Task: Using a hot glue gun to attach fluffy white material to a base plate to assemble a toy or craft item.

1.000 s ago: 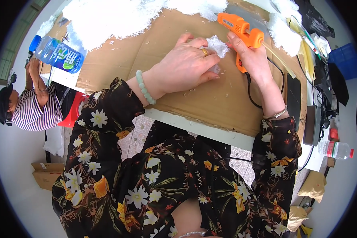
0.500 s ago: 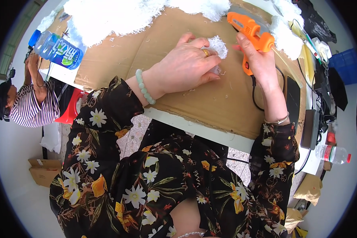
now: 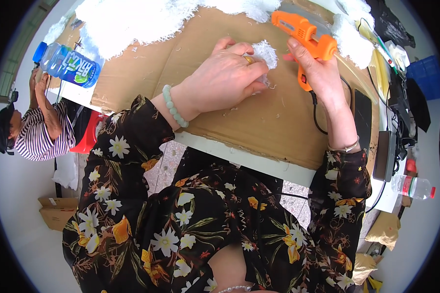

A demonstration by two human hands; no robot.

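Observation:
My left hand (image 3: 230, 73) is closed on a small white fluffy piece (image 3: 266, 54), whose frayed end sticks out past the fingers over the cardboard. The rest of that piece lies hidden under the palm. Upright in my right hand (image 3: 320, 75) is an orange glue gun (image 3: 308, 34), its handle wrapped by the fingers and its nozzle end toward the upper left. A pale glue stick (image 3: 354, 73) trails from its back end, and a black cord (image 3: 315, 115) runs down from the handle. The two hands are apart.
Brown cardboard (image 3: 274, 132) covers the table. White fluffy material (image 3: 137, 24) is heaped at the far side. A blue-capped bottle (image 3: 71, 63) lies far left; another bottle (image 3: 413, 187) is at right. At left a co-worker in a striped shirt (image 3: 41, 134) works.
The glue gun has tipped slightly, its nozzle end shifting a little left and up. My left hand has moved slightly left, still holding the white piece.

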